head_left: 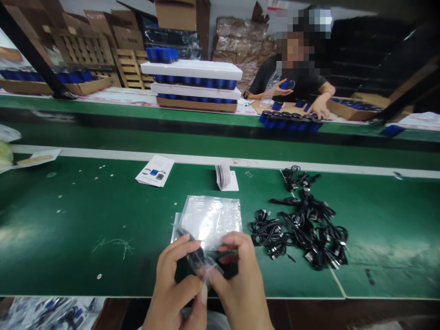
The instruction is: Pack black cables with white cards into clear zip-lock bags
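Note:
My left hand (175,279) pinches a small clear plastic bag (209,270) between thumb and fingers. Something black and bundled, which looks like a cable (195,253), lies inside it. My right hand (244,279) grips the same bag from the other side, its thumb pressed against the plastic and its other fingers curled. Just beyond both hands is a stack of flat clear bags (213,215) on the green table. To the right of my right hand spreads a loose pile of coiled black cables (305,220) with metal plugs.
Leaflets (156,171) and a stack of small folded papers (224,177) lie at the table's far side. Below the near left edge sit filled bags (51,314). Across the line, a person (275,82) handles blue-and-black items near white trays (195,70).

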The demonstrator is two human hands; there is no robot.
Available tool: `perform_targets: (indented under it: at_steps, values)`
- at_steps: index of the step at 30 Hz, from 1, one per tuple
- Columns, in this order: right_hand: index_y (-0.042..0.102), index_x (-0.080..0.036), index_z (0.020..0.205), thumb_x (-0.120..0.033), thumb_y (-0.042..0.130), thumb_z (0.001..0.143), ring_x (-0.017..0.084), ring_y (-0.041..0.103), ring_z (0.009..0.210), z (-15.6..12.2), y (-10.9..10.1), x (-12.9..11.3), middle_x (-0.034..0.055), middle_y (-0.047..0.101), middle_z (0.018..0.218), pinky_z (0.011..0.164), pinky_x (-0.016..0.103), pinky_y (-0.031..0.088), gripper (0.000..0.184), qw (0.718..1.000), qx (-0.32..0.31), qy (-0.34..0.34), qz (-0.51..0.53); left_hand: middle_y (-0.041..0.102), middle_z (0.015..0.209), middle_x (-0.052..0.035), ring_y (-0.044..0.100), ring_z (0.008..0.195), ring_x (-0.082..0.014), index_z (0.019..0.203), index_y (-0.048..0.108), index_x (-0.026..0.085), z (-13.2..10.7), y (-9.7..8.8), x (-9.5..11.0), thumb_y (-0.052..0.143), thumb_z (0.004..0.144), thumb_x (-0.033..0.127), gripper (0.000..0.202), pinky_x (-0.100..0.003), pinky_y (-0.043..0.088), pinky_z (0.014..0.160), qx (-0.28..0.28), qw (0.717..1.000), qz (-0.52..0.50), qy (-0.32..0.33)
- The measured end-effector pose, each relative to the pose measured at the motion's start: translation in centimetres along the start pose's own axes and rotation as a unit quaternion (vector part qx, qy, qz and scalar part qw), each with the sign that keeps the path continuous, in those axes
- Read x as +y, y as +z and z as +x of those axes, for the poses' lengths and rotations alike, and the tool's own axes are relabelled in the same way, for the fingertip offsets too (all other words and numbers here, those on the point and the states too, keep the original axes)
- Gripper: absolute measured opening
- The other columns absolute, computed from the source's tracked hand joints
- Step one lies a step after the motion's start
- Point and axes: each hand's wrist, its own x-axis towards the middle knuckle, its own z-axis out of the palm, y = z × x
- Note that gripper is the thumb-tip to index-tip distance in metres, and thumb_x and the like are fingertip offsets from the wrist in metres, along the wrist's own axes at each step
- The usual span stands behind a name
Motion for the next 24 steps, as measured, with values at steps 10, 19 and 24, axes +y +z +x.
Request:
perform_targets:
  at_steps: [10,19,24]
  values:
    - [0.066,-0.018,0.076,-0.013,0.065,0.074,0.010,0.051,0.058,2.0,-2.2,-1.7,-0.0049,0.057,0.060,0.057,0.021,0.038,0.006,0.958,-0.259,0.067,0.105,0.072,0.080,0.0045,0.070,0.082,-0.0248,0.096,0.060,0.028,4.5,-4.1,-1.3,0.075,0.066,0.038,0.035,-0.054,0.033,0.105,-0.245,0.968,0.048,-0.041]
    - [0.062,-0.018,0.076,-0.028,0.062,0.080,0.014,0.053,0.066,1.7,-2.6,-1.1,0.0005,0.060,0.070,0.063,0.025,0.042,0.011,0.970,-0.197,0.047,0.133,0.065,0.067,0.0022,0.063,0.060,-0.0145,0.079,0.063,0.023,4.3,-2.9,-1.0,0.056,0.082,0.042,0.021,-0.021,0.049,0.053,-0.239,0.943,-0.094,-0.210]
    - [0.058,-0.018,0.068,-0.030,0.057,0.084,0.014,0.051,0.063,2.1,-2.6,-1.1,-0.0012,0.055,0.064,0.060,0.024,0.040,0.019,0.982,-0.163,0.035,0.084,0.062,0.069,0.0024,0.060,0.062,-0.0131,0.087,0.062,0.024,3.9,-2.8,-1.3,0.046,0.089,0.041,0.023,-0.019,0.049,0.056,-0.194,0.936,-0.171,-0.238]
